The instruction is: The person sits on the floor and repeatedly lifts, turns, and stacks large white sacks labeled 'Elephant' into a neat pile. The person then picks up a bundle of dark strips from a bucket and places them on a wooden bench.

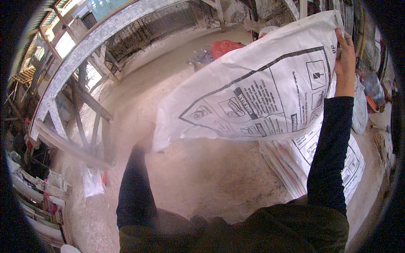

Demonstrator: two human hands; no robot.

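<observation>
Dusty bare floor [198, 177] spreads out under us, with a grey slanted beam [84, 55] on our left; we hold a big white woven sack [253, 92] up in the air in front of us; our right hand [346, 63] is closed on its top right corner; our left hand [145, 141] is at its lower left corner, but it is too blurry to tell how it grips; more white sacks [333, 160] lie flat in a pile on the floor under our right arm; a red bag [225, 46] sits far off.

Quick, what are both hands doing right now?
Left hand: blurred, at the white sack's lower corner; grip cannot be told.
Right hand: closed on the sack's upper corner.
</observation>
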